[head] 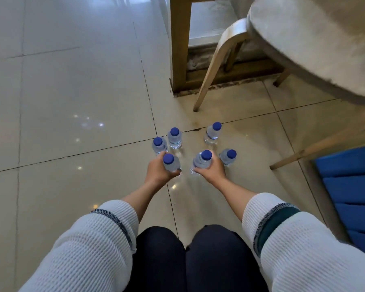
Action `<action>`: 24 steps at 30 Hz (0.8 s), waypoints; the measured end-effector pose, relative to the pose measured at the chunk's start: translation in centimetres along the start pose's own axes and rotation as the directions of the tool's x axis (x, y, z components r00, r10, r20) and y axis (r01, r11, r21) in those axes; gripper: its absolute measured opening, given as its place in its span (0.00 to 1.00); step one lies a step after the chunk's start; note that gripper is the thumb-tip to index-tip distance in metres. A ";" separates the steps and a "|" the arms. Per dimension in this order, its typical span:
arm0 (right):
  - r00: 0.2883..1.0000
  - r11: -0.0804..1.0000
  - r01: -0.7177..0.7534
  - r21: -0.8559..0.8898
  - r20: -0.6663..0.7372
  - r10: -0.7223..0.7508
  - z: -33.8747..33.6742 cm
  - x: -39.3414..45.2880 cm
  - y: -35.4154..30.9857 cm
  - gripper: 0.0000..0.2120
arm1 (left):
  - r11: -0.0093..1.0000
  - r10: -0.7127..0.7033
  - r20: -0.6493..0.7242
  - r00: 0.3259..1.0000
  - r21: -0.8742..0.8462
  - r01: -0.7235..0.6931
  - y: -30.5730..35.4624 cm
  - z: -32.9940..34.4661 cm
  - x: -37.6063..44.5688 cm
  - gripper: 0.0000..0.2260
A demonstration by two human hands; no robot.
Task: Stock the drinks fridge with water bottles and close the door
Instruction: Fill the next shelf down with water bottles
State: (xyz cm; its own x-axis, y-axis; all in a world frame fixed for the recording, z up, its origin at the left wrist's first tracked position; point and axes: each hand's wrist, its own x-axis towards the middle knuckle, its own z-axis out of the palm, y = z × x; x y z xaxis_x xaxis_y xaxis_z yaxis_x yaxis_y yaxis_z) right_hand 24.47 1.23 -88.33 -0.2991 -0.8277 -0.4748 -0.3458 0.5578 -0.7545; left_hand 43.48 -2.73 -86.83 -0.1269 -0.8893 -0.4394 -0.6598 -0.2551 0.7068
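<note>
Both my arms reach straight down and forward, white ribbed sleeves pushed up the forearms, my dark-trousered knees below them. My left hand (157,170) wraps its fingers round a blue-capped water bottle (170,163), and my right hand (210,167) is clamped the same way on a second bottle (202,160). My palms cover the lower parts of both, so I cannot tell whether they rest on the tiled floor (72,91) or hang just above it. Four more bottles stand upright on the tiles: one (159,145) touching my left fingers, one (174,137) just behind it, one (212,132) farther right, one (228,156) beside my right hand. A grey chair (316,39) is cut off at the top right.
</note>
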 end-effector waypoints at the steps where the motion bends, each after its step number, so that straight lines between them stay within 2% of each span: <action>1: 1.000 1.000 -0.022 0.022 -0.009 0.023 -0.9 -1.3 -1.7 0.24 | 1.000 -0.026 -0.016 1.000 -0.015 0.025 1.4 -1.5 -1.2 0.20; 5: 0.997 0.993 -0.061 0.099 -0.040 0.066 -5.3 -7.2 -9.8 0.26 | 0.997 -0.076 -0.053 0.996 -0.037 0.074 8.2 -8.3 -6.6 0.22; 8: 0.986 0.984 -0.095 0.153 -0.119 0.113 -8.7 -12.0 -16.6 0.30 | 0.981 -0.116 -0.081 0.990 -0.167 0.102 14.8 -13.6 -11.0 0.30; 12: 0.981 0.968 -0.047 0.248 -0.171 0.092 -14.0 -18.0 -25.5 0.27 | 0.960 -0.142 -0.068 0.987 -0.254 0.121 24.0 -20.4 -16.1 0.32; 18: 0.948 0.957 0.096 0.275 -0.318 -0.004 -23.7 -27.8 -37.3 0.26 | 0.944 -0.047 -0.059 0.997 -0.329 0.025 38.6 -29.1 -23.8 0.32; 21: 0.915 0.931 0.141 0.336 -0.402 0.006 -28.4 -32.4 -41.2 0.26 | 0.919 0.027 -0.054 0.998 -0.392 -0.046 44.6 -31.1 -27.4 0.30; 24: 0.860 0.895 0.201 0.397 -0.510 0.033 -33.1 -36.4 -43.8 0.21 | 0.883 0.145 -0.076 0.987 -0.440 -0.163 50.0 -31.4 -30.5 0.27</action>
State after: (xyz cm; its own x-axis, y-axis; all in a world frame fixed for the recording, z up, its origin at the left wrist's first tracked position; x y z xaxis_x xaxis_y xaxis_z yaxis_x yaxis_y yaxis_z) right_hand 21.08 8.99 -23.04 -0.7218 -0.6619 -0.2023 -0.0166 0.3087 -0.9510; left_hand 37.64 -0.23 -20.71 -0.1641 -0.9432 -0.2890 -0.2360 -0.2469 0.9398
